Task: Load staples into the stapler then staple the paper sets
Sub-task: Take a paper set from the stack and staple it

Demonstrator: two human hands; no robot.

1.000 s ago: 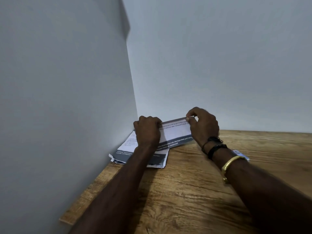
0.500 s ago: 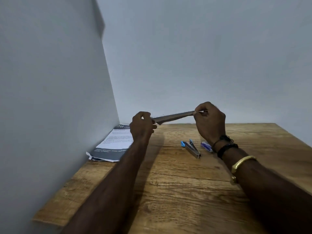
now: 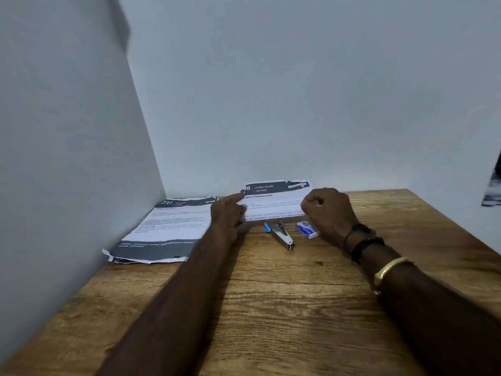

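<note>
Holding paper set [image 3: 273, 202] (left hand [image 3: 227, 214], right hand [image 3: 329, 213]) beyond staple box [image 3: 306, 229].

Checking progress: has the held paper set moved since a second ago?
Yes. The held paper set went right, off the paper stack, to behind the stapler.

print on held sheet [image 3: 273, 202] blurred, dark object [image 3: 493, 185] cut off

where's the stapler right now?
Head view, centre: the stapler lies on the table, just left of the staple box, in front of the held paper set.
</note>
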